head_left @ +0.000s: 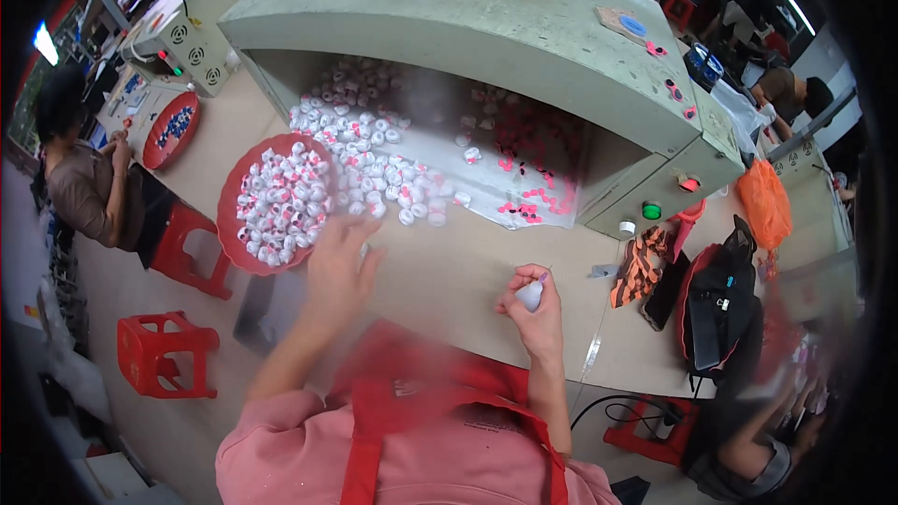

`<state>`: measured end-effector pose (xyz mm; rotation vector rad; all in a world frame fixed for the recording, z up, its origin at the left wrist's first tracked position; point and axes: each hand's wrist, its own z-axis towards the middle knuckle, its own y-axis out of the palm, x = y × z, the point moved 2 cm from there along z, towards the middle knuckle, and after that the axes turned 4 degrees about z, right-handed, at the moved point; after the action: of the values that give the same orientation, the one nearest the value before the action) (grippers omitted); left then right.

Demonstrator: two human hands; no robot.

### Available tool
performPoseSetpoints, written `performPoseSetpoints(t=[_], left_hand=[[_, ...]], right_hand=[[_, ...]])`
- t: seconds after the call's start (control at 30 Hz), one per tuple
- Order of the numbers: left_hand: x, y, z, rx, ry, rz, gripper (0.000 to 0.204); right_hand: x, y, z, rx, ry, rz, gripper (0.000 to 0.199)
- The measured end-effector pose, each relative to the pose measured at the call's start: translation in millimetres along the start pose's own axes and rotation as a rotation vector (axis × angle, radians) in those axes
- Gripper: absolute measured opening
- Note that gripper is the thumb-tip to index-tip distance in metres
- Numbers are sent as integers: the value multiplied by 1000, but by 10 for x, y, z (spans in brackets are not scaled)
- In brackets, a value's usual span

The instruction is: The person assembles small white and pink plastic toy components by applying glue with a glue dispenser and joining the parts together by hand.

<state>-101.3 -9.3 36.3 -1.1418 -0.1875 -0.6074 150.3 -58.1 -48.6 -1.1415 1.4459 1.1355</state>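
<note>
Pink sleeves and a red apron strap fill the near edge; the right hand [535, 304] pinches a small white cap [529, 295] above the smooth tan worktable [449, 271]. Blurred, the left hand [339, 266] spreads open-fingered at the rim of a round red plastic tray [230, 224] heaped with glossy white caps, beside the grey-green machine hood [468, 19] at the table's far edge.

red tray [227, 224] of white-and-pink caps [281, 201], orange-black striped cloth [639, 265]

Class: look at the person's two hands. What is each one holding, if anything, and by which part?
Right hand: a small white cap, pinched by its sides. Left hand, blurred beside the red tray: cannot be told.
</note>
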Motion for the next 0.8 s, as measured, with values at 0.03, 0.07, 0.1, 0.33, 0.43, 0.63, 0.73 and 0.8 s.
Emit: performPoseSetpoints(t=[0.03, 0.07, 0.1, 0.33, 0.43, 0.63, 0.73, 0.8], left_hand=[[-140, 170, -227, 15, -18, -7, 24], [-298, 325, -417, 59, -75, 124, 25], [-412, 435, -527, 97, -136, 255, 27], [-579, 636, -246, 44, -92, -89, 21], [-425, 699, -219, -129, -454, -1090, 15], [-85, 1045, -233, -597, -568, -2405, 30], [139, 1048, -151, -591, -853, -2106, 25], [198, 1030, -104, -618, -853, -2058, 25]], right_hand=[[-17, -1, -23, 9, 28, 14, 31], [-8, -2, -38, -5, 21, -3, 31], [35, -10, -73, -24, 34, -10, 32], [79, 139, -173, -71, 12, -31, 35], [13, 133, -178, -25, -12, 60, 37], [-146, 180, -77, 16, 8, 171, 35], [-196, 191, -59, 75, -10, 240, 33], [-209, 178, -36, 126, -31, 272, 33]])
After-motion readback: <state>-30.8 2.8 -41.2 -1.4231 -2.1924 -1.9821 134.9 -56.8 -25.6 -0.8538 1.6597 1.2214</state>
